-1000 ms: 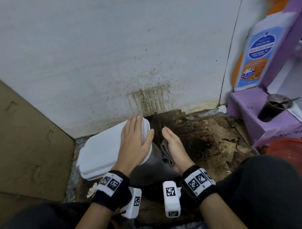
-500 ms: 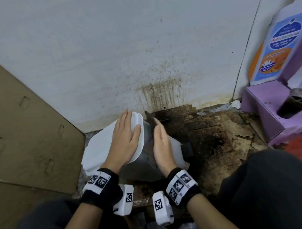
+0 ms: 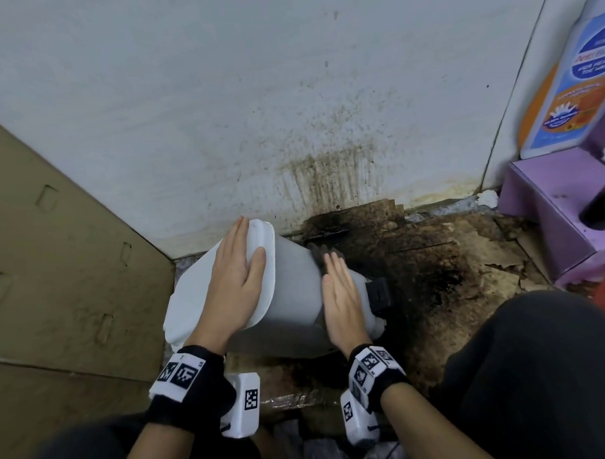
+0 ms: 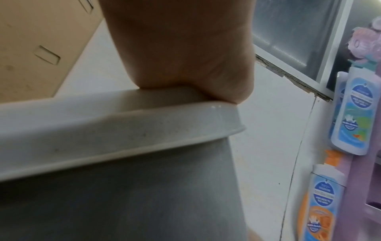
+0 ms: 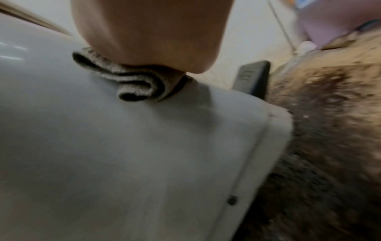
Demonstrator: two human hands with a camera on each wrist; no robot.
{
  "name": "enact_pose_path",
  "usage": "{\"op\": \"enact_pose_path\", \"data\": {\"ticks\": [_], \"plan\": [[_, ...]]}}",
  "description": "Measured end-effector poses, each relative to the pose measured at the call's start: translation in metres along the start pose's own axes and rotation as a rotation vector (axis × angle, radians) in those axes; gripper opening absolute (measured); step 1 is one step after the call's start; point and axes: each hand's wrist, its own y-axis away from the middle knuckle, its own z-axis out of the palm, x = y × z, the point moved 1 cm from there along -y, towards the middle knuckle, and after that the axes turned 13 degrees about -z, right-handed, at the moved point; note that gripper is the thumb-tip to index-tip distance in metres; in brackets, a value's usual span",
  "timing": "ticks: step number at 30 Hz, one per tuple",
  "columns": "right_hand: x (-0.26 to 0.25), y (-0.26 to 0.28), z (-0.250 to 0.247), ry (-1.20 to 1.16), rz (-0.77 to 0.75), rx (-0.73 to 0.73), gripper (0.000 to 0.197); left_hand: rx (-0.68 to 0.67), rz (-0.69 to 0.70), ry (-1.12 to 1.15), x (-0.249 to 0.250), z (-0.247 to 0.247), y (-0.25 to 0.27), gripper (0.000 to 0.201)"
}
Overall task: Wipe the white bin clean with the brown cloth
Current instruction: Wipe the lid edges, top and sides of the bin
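The right hand (image 3: 343,298) lies flat with straight fingers on the side of the white bin (image 3: 296,294). It presses the brown cloth (image 5: 132,81) against the bin; the folded cloth pokes out under the palm in the right wrist view, and a dark bit (image 3: 317,254) shows past the fingertips in the head view. A second ago this hand stood on its edge beside the bin with the cloth by it; now it is laid down on the bin wall, further toward the bin's bottom end.

The left hand (image 3: 234,283) is open and flat on the bin's white lid (image 3: 261,261), fingers straight, holding the bin steady. It has stayed on the lid the whole time.

The bin lies tipped on its side on the floor, lid end to the left and far, bottom end to the right. More of its grey-white side shows now than before. A black pedal (image 3: 378,292) sticks out at the bottom end.

Under the bin the floor (image 3: 443,279) is dark and dirty. The white wall (image 3: 255,93) behind has brown splashes. A brown cardboard sheet (image 3: 55,272) stands close on the left. A purple stand (image 3: 561,213) with a soap bottle (image 3: 570,93) is far right. The person's dark knee (image 3: 539,375) is near right.
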Motion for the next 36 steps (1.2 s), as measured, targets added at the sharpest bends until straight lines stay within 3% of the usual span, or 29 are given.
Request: {"op": "enact_pose_path", "data": {"ticks": [4, 8, 12, 15, 19, 22, 28, 32, 36], "plan": [[0.032, 0.003, -0.005, 0.052, 0.138, -0.019, 0.052, 0.013, -0.019, 0.001, -0.008, -0.005, 0.000, 0.058], [0.016, -0.003, 0.006, 0.030, 0.154, 0.005, 0.052, 0.043, -0.033, -0.008, -0.015, -0.010, -0.001, 0.057], [-0.035, -0.011, 0.023, -0.045, 0.007, 0.013, 0.054, 0.057, -0.016, 0.002, -0.017, -0.011, -0.001, 0.065], [-0.079, -0.017, 0.031, -0.081, -0.151, -0.034, 0.053, 0.052, -0.011, 0.004, -0.015, -0.008, 0.001, 0.059], [-0.073, -0.017, 0.028, 0.036, -0.271, -0.048, 0.052, 0.032, -0.027, 0.028, -0.015, -0.008, 0.001, 0.057], [-0.037, -0.011, 0.021, 0.049, -0.217, -0.046, 0.052, 0.027, -0.025, 0.052, -0.019, -0.013, 0.001, 0.057], [0.040, 0.012, 0.003, 0.103, 0.104, 0.030, 0.058, 0.033, -0.044, 0.087, -0.021, -0.020, 0.005, 0.056], [0.018, 0.004, 0.012, 0.091, 0.147, 0.062, 0.063, 0.058, -0.035, 0.039, -0.021, -0.018, 0.003, 0.055], [-0.047, -0.011, 0.028, -0.046, 0.010, 0.020, 0.060, 0.069, -0.001, 0.016, -0.019, -0.012, 0.001, 0.057]]}}
